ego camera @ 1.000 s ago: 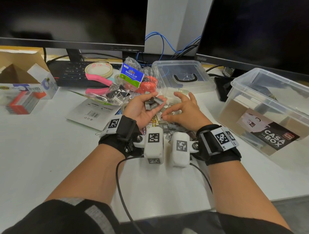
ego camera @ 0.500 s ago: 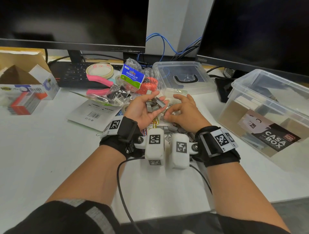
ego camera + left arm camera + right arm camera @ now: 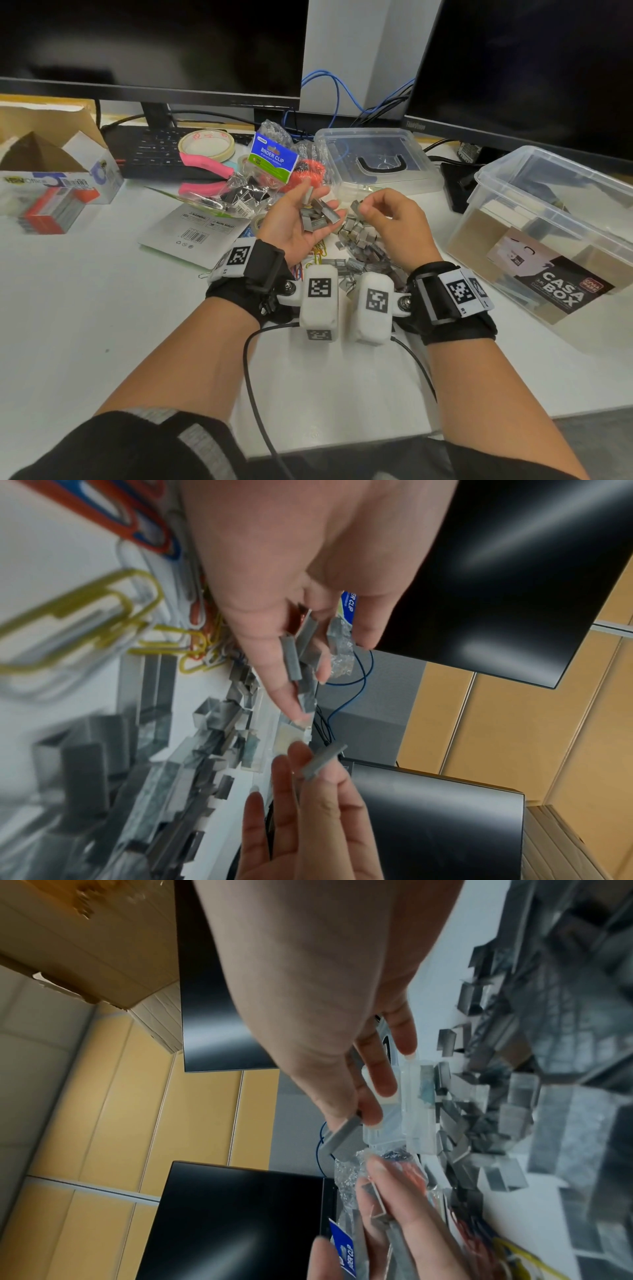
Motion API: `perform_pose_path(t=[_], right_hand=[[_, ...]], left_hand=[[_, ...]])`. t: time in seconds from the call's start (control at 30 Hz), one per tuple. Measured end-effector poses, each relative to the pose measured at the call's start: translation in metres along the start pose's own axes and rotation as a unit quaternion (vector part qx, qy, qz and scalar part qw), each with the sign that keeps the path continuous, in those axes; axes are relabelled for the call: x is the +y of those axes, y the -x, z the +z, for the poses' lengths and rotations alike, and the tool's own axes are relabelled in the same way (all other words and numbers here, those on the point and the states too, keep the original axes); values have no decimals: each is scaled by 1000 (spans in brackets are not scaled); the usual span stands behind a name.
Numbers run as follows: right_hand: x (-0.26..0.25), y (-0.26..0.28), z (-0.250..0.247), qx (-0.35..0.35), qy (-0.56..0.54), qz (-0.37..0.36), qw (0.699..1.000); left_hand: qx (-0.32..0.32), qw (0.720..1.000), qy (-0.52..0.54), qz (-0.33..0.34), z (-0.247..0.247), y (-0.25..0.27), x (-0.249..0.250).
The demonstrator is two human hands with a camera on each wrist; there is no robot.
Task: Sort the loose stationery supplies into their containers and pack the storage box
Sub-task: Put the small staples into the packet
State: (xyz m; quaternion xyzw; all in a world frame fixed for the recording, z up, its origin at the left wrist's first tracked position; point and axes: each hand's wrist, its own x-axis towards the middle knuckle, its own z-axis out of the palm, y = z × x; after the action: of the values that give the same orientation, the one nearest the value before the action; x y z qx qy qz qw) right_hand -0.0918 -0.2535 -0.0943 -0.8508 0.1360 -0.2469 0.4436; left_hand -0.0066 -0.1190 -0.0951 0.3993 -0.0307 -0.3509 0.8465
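Several staple strips point(image 3: 317, 216) lie in the cupped, palm-up left hand point(image 3: 291, 226), fingers loosely curled around them. The right hand point(image 3: 394, 222), just right of it, pinches one staple strip point(image 3: 342, 1139) between thumb and forefinger above the loose staple pile point(image 3: 363, 240) on the white desk point(image 3: 85, 308). The clear storage box point(image 3: 548, 233) stands at far right, well apart from the pile; its lid point(image 3: 376, 161) lies behind the hands.

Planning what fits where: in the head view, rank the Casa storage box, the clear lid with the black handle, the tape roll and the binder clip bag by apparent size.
1. Casa storage box
2. Clear lid
3-4. Tape roll and binder clip bag: look alike, unranked.
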Motion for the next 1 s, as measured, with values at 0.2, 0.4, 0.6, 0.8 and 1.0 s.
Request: perform_pose_path(t=[0.2,0.4,0.6,0.8,1.0], right_hand=[[-4,1,0,38,-55,-62,996],[-13,4,2,11,-57,-77,995],[-14,5,5,-2,-43,-72,996],[-16,6,5,-10,-78,-71,994],[-5,2,4,-6,-13,-34,999]], left_hand=[[5,999,5,-34,0,-1,0],[-29,996,2,-78,5,3,-4],[-48,996,-13,-74,6,5,-5],[-49,996,2,-72,5,5,-4],[-8,998,50,-26,1,0,0]])
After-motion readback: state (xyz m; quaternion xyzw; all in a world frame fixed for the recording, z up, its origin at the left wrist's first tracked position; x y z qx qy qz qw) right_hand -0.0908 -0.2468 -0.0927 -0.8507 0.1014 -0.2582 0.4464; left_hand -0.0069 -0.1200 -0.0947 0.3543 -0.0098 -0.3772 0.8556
